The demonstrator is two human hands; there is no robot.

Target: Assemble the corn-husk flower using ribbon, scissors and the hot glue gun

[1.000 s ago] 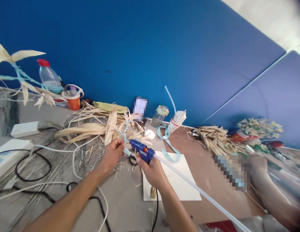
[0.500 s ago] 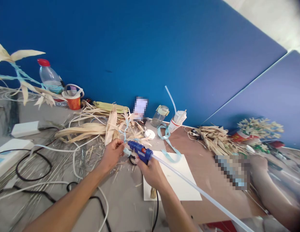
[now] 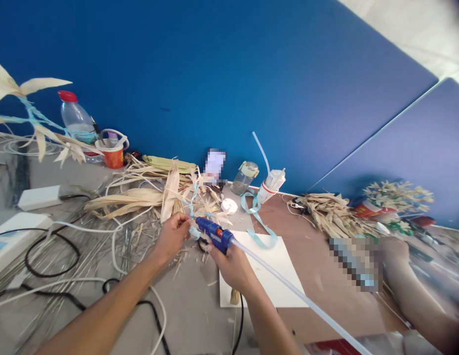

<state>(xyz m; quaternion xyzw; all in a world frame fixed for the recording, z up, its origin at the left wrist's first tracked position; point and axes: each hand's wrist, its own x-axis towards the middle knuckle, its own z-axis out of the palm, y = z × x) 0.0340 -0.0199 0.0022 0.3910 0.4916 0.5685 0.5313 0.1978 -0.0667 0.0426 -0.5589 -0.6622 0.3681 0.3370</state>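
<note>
My right hand (image 3: 233, 264) is wrapped round a blue hot glue gun (image 3: 214, 234), which points up and to the left. A long translucent glue stick (image 3: 292, 286) runs out of its back toward the lower right. Close to the nozzle, my left hand (image 3: 173, 234) has its thumb and fingertips pinched on a small pale blue strip (image 3: 194, 232). Just beyond the nozzle, a light blue wrapped stem (image 3: 194, 197) stands among dry corn husks (image 3: 171, 195). Whether strip and stem are joined is unclear. White paper (image 3: 281, 276) lies partly under my right forearm.
Cables (image 3: 114, 246) and thin stalks cover the left side. A bottle (image 3: 76, 116), an orange cup (image 3: 113, 157), a phone (image 3: 214, 165), a jar (image 3: 245, 176) and a white cup (image 3: 268, 190) stand along the blue partition. Another person's arm (image 3: 410, 286) is at right.
The back end of the glue stick has swung slightly left and down. Both hands stay almost in place.
</note>
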